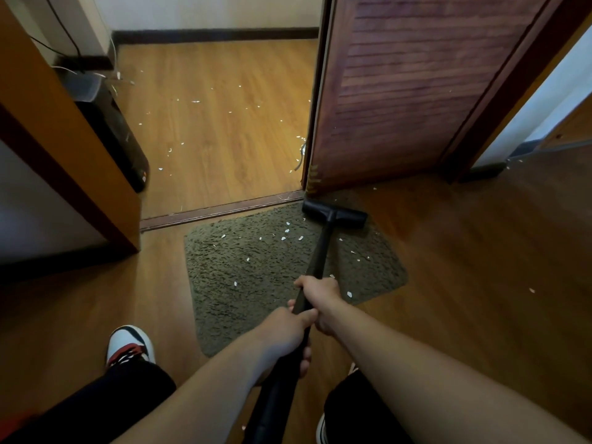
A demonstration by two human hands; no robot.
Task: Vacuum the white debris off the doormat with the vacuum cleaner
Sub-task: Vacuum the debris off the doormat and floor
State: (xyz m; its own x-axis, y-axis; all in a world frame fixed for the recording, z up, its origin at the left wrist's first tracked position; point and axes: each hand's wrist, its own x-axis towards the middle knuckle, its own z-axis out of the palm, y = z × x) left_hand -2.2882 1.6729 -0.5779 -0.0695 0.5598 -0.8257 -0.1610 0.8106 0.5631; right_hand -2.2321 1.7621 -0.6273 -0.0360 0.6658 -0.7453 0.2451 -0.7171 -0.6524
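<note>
— Well, where was the vacuum cleaner found?
— Its floor head was set on the far right corner of the doormat, just beside the lower corner of the brown door and near the threshold strip.
— And how was the black wand held?
— It was clasped by both hands. The right hand was wrapped round it farther along, above the mat's near edge. The left hand was clenched round it just behind, the two nearly touching.
— Was the white debris seen on the mat?
— Small white scraps were scattered across the mat's far half and right side, several close to the head. More were strewn over the wooden floor beyond the threshold.
— Was anything else noted?
— A white, red and black shoe was planted left of the mat.
</note>
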